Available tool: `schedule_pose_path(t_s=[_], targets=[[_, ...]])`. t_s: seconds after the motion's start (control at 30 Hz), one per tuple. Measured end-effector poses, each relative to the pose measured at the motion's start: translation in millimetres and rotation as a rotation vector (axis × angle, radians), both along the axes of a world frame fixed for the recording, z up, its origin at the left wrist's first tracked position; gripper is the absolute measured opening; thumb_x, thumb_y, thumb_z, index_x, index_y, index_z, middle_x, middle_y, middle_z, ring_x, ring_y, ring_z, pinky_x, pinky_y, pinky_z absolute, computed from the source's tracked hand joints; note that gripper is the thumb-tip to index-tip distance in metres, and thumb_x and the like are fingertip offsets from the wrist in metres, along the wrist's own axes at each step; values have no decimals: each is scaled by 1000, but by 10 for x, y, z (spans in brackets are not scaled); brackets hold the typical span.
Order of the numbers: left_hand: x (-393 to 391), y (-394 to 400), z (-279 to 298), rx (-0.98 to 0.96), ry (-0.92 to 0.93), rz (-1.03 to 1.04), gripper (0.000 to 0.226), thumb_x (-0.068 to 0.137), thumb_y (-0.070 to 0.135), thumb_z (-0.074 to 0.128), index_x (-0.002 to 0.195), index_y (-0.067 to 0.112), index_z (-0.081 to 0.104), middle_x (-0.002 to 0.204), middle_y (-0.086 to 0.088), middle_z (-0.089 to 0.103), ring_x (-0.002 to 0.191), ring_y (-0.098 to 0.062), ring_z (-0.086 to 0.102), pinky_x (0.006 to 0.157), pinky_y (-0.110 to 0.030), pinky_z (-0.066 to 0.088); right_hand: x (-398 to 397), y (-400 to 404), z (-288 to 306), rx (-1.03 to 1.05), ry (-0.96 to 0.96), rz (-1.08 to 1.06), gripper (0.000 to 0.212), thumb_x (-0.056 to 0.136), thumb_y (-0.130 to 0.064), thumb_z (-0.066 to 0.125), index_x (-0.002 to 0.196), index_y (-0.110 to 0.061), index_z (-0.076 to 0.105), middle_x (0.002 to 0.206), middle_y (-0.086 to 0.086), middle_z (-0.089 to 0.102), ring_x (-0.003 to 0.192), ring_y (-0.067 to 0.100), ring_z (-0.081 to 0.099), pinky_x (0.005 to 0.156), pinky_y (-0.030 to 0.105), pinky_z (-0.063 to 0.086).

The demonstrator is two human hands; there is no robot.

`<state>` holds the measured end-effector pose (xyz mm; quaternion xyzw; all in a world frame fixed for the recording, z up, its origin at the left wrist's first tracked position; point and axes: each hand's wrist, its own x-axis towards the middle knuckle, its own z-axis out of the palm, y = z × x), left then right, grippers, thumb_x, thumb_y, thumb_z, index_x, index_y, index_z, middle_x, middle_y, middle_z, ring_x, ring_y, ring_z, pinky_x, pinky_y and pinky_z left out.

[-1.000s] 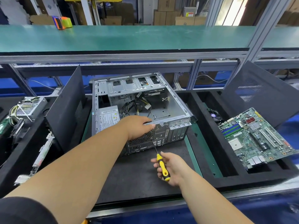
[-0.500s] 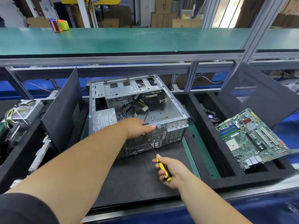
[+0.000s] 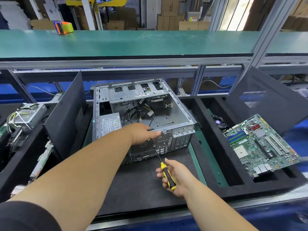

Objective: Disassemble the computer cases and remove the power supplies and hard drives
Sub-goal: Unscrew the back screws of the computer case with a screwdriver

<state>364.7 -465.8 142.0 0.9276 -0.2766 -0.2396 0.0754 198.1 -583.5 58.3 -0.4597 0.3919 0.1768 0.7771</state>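
Observation:
An open grey computer case point(image 3: 181, 114) lies on its side on the black foam mat, its rear panel facing me. Inside, at the left, sits the power supply point(image 3: 110, 123) with a white label, and loose cables point(image 3: 138, 114) lie beside it. A hard drive point(image 3: 156, 100) shows in the far bay. My left hand point(image 3: 144, 133) grips the top rear edge of the case, fingers curled over the rim. My right hand point(image 3: 175, 176) holds a yellow-and-black screwdriver point(image 3: 167, 175), whose tip touches the rear panel below my left hand.
A black side panel point(image 3: 66, 112) leans at the left, another point(image 3: 266, 100) at the right. A green motherboard point(image 3: 260, 144) lies in the right foam tray. A removed power supply point(image 3: 28, 114) with cables sits far left. A green shelf point(image 3: 133, 42) runs overhead.
My right hand and the screwdriver have shifted slightly up toward the rear panel. My left hand stays on the case rim.

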Motion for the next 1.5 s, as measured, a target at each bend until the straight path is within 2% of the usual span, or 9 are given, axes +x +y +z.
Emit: schedule_pose_path(t_s=[0.3,0.77,1.07,1.13,1.2,1.27,1.37,1.43,1.5], targets=[[-6,4,3,6,-2,-7,90,87,81,29,151,18,36,158,-5,33,144,-25,32,114,-38,26,-1,-21,50,-45,60,36,38,99,-39,57,84,-7,71,61,1,64,46,11,56,44,20,45],[-46,-4,57,23,-4,-12,87,90,77,27,151,17,36,159,-6,32,144,-25,32,113,-37,26,3,18,49,-11,73,2,33,95,-38,63,79,-11,68,57,-4,59,39,5,49,40,16,38],[-49,1,56,36,-10,-10,89,89,79,27,151,17,35,159,-6,31,145,-25,31,114,-38,25,50,77,-20,-10,112,-48,27,86,-33,76,71,-15,62,53,-5,57,37,6,48,39,16,38],[-39,0,45,35,-9,-8,90,88,79,27,151,16,35,159,-6,31,145,-25,30,115,-38,25,74,99,-46,-80,99,-47,28,86,-30,76,72,-15,57,53,-3,55,37,7,47,39,17,37],[-27,-1,34,35,-12,-7,90,88,79,27,151,16,35,159,-6,31,146,-25,30,114,-38,25,92,116,-60,-257,49,-9,28,88,-28,75,77,-16,52,62,1,53,43,11,47,44,20,36],[-17,-4,28,39,-14,-12,90,88,79,27,151,16,36,159,-7,32,145,-25,31,114,-38,26,69,114,-62,-568,-1,40,33,87,-30,74,76,-19,45,69,1,52,52,16,47,50,25,35],[-7,-9,17,35,-11,-17,90,88,80,27,151,16,36,158,-7,33,144,-25,32,113,-39,27,19,65,-88,-1017,-38,175,39,87,-36,71,73,-21,37,63,-2,52,53,17,44,49,28,31],[-1,-6,7,30,-11,-14,91,87,80,27,151,16,36,159,-7,32,145,-25,31,114,-39,26,23,47,-81,-1010,-59,216,38,88,-36,71,75,-21,38,65,-2,51,53,16,43,49,28,31],[7,-5,-2,33,-17,-17,91,87,80,27,151,16,36,159,-6,32,145,-25,31,114,-39,26,52,41,-58,-778,-52,182,31,88,-35,72,81,-19,47,68,1,54,56,17,46,52,27,34]])
